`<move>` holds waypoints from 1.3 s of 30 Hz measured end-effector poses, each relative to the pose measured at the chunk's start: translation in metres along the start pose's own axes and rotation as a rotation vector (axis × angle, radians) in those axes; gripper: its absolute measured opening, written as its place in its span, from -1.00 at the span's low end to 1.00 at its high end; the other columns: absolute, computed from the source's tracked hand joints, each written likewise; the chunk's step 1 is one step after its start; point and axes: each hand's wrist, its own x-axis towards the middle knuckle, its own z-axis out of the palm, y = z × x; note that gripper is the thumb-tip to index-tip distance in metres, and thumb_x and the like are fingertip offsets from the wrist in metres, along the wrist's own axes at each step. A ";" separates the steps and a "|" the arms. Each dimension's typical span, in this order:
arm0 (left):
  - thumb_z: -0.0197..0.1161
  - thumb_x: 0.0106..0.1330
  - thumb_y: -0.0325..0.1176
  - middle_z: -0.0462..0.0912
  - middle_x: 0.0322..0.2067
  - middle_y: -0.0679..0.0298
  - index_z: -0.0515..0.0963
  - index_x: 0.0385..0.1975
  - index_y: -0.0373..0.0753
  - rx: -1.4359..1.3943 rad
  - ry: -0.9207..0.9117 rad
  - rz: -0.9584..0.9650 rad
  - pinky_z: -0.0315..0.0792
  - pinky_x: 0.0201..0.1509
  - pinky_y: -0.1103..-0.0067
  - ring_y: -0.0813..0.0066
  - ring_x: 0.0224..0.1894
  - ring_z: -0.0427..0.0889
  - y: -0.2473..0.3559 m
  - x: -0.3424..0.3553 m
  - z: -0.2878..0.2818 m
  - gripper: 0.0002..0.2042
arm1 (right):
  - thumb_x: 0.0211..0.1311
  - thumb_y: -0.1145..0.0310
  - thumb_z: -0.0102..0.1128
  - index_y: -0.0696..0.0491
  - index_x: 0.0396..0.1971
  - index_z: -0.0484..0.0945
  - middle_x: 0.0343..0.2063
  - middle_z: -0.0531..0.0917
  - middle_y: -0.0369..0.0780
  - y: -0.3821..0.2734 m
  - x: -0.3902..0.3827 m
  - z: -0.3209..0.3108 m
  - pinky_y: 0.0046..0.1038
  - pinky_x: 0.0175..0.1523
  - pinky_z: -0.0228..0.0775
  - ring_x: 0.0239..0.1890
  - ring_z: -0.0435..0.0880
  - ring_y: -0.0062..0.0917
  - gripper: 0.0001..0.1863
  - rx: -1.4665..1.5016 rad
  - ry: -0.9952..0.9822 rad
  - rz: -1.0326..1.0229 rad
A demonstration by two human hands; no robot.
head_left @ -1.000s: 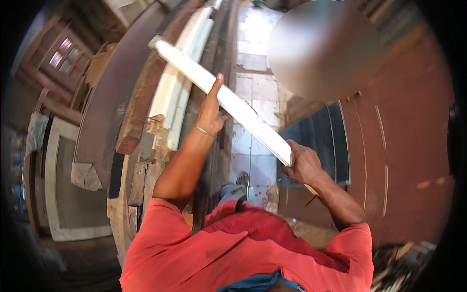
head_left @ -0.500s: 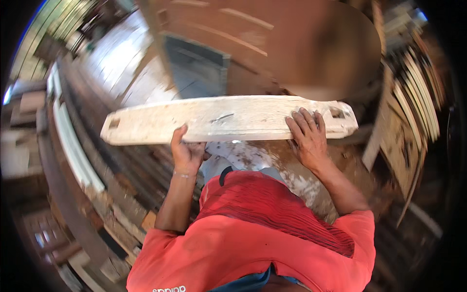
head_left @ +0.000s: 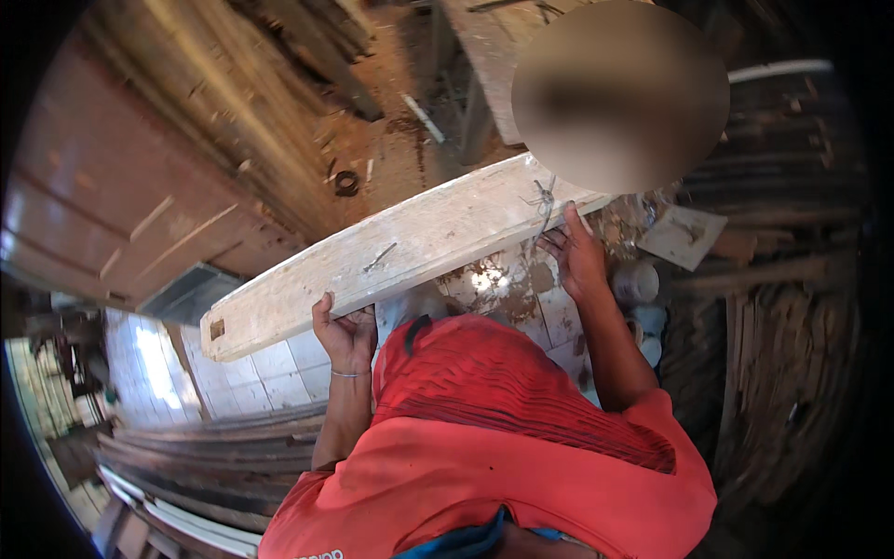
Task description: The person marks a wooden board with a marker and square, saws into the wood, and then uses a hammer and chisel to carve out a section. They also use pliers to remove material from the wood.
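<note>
A long, pale wooden board point(head_left: 438, 228) is held out in front of me, slanting up toward the right. It has a square hole at its left end and a short dark mark near the middle. My left hand point(head_left: 346, 337) grips its near edge, thumb on the upper face and fingers underneath. Farther along that edge, my right hand point(head_left: 579, 253) is closed the same way, thumb up and fingers below. Thin grey wiry strands point(head_left: 543, 200) show on the board beside that hand. A blurred oval hides part of the board's right end.
A brown panelled door point(head_left: 121, 177) and long planks point(head_left: 233, 84) are at the left. Beyond the board stands a wooden table point(head_left: 480, 56), with a dark coil point(head_left: 346, 183) on the littered floor. Timber is piled at right point(head_left: 792, 196) and lower left point(head_left: 205, 466).
My view has swung right, so the door now lies at the left. The board has tilted, its right end higher. My right hand's fingers moved from the upper face to underneath.
</note>
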 end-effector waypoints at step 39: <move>0.38 0.25 -0.30 0.64 0.06 0.26 0.57 -0.03 -0.15 0.036 -0.404 -0.447 0.37 0.43 0.28 0.24 0.22 0.56 0.028 0.088 -0.066 -0.70 | 0.36 0.08 0.31 0.03 0.04 0.62 -0.27 0.68 -0.30 0.018 -0.009 0.022 -0.47 -0.22 0.51 -0.28 0.64 -0.56 -0.60 -0.207 0.218 -0.278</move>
